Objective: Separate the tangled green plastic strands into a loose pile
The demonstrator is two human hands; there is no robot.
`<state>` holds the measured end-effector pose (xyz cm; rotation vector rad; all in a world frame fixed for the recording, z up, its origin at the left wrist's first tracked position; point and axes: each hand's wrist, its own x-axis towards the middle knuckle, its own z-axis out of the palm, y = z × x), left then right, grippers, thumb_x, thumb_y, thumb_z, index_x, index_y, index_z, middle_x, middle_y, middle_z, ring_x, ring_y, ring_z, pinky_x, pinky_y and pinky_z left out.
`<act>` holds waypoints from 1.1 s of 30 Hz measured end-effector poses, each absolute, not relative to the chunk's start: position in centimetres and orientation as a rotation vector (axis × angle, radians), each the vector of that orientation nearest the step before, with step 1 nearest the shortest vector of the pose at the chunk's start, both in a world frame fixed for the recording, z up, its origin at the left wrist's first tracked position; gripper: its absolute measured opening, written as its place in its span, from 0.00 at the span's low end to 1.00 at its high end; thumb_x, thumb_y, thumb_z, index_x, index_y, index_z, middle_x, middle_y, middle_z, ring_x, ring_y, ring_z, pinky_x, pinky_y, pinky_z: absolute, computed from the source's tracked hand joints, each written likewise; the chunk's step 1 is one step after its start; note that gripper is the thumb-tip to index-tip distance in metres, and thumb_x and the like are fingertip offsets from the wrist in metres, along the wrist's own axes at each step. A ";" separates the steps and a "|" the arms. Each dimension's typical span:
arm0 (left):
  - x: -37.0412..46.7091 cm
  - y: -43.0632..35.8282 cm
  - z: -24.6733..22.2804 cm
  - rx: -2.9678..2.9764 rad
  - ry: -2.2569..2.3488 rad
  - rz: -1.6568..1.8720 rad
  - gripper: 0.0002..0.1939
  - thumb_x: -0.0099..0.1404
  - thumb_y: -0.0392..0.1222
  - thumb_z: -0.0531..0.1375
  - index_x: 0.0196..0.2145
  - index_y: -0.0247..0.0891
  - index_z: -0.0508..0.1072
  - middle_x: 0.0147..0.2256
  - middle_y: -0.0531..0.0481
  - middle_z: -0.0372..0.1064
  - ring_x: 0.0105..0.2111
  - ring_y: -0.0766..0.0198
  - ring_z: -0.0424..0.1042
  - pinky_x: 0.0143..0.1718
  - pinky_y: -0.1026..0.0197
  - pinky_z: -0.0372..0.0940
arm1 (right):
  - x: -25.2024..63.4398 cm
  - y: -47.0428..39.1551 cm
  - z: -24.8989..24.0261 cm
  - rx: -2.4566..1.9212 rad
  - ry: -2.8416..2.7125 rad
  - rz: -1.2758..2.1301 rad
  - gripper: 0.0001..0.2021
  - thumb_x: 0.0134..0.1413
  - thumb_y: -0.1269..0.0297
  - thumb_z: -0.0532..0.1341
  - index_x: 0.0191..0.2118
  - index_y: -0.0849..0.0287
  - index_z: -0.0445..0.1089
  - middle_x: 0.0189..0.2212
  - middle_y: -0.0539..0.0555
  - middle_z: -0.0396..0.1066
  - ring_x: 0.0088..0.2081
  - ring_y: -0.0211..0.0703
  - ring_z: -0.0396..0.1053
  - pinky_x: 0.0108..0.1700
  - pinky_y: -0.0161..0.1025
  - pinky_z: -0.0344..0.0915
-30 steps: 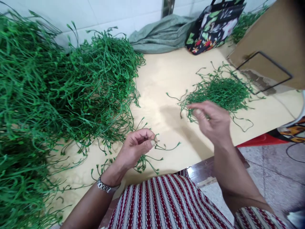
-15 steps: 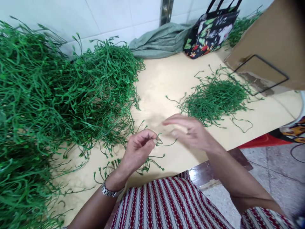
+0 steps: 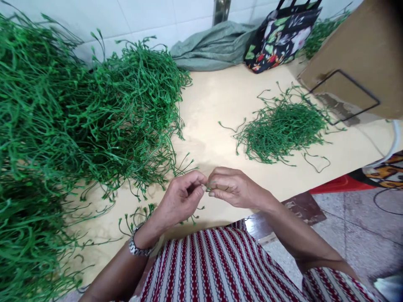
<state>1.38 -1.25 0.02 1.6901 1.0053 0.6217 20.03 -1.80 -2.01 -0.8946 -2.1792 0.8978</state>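
My left hand [image 3: 181,197] and my right hand [image 3: 236,187] meet at their fingertips above the table's front part. Between them is a thin green stem [image 3: 208,189], pinched by the thumb and fingers of each hand; most of it is covered by the fingers. Several loose stems [image 3: 138,218] with small forked tips lie beside and under my left wrist. A huge heap of similar green stems [image 3: 126,113] fills the left side. To the right, beyond my right hand, a smaller flat pile of stems [image 3: 281,132] rests on the tabletop.
The pale tabletop [image 3: 208,113] runs along a tiled wall. At the back are a grey-green cloth sack [image 3: 214,46] and a floral bag [image 3: 280,40]. A cardboard sheet [image 3: 355,54] with a black wire frame [image 3: 359,86] stands at the right. The table's front edge is close to my body.
My right hand has moved left and down to my left hand, and its open fingers have closed on the stem. My left hand keeps its pinch. The view has shifted slightly.
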 end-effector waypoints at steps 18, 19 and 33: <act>0.8 -1.7 -1.0 2.004 0.833 0.730 0.08 0.59 0.29 0.54 0.24 0.34 0.68 0.20 0.53 0.62 0.22 0.70 0.61 0.25 0.66 0.56 | 19.0 -3.6 -4.3 -0.895 -1.792 1.084 0.06 0.54 0.65 0.59 0.29 0.61 0.68 0.24 0.50 0.68 0.25 0.32 0.66 0.28 0.30 0.63; 0.8 -1.8 -0.9 2.066 0.847 0.717 0.08 0.59 0.29 0.53 0.25 0.34 0.68 0.21 0.53 0.62 0.22 0.69 0.61 0.25 0.66 0.56 | 19.0 -3.6 -4.3 -0.903 -1.807 1.085 0.06 0.55 0.65 0.59 0.29 0.62 0.68 0.24 0.50 0.67 0.25 0.33 0.66 0.27 0.30 0.63; 0.9 -1.9 -0.3 2.099 0.886 0.574 0.07 0.60 0.30 0.52 0.33 0.35 0.70 0.24 0.52 0.63 0.25 0.68 0.62 0.27 0.65 0.56 | 18.8 -3.9 -3.6 -0.889 -1.948 0.823 0.05 0.58 0.67 0.53 0.31 0.61 0.62 0.24 0.50 0.61 0.26 0.34 0.59 0.28 0.32 0.57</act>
